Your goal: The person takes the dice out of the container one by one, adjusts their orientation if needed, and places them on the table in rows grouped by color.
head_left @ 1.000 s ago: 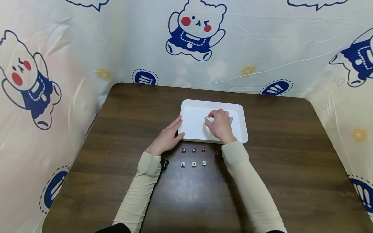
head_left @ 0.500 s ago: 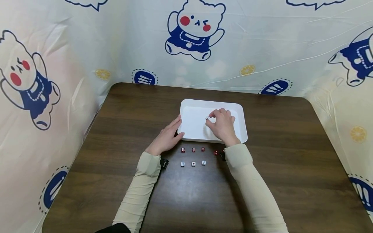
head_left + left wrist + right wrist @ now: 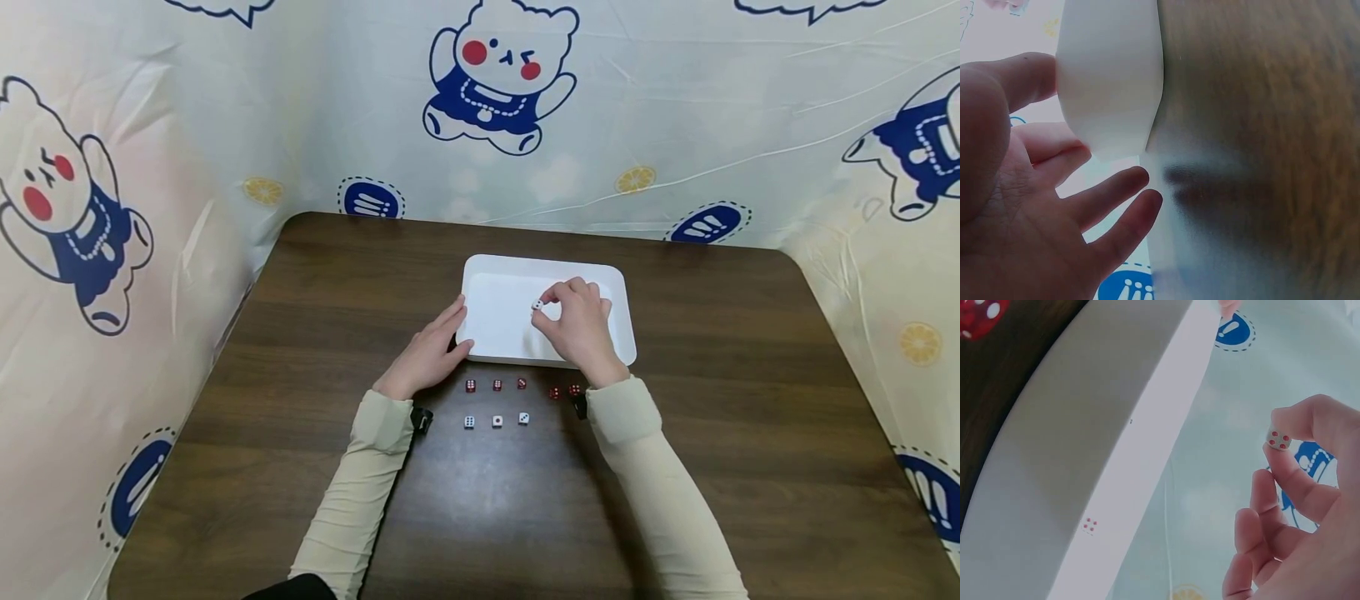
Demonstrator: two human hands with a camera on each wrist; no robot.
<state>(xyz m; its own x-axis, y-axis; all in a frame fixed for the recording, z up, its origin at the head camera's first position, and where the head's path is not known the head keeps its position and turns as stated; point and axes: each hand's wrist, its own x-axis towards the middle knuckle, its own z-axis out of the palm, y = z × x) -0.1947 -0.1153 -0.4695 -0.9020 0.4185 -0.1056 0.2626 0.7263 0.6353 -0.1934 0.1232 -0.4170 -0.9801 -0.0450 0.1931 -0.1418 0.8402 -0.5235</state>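
Note:
Above the white tray, my right hand pinches a small white die between thumb and forefinger. Red pips show on that die in the right wrist view. My left hand rests against the tray's left side with fingers mostly straight; the left wrist view has its thumb and a finger touching the tray's wall. Red pips of what looks like another white die show against the tray in the right wrist view; its outline blends into the white.
In front of the tray lies a row of several red dice, two of them near my right wrist. Closer to me is a row of three white dice. Everything stands on a brown wooden table with a patterned curtain behind it.
My right hand has shifted slightly to the right with the die in its pinch. Another red die now shows beside the right wrist. The left hand stays put.

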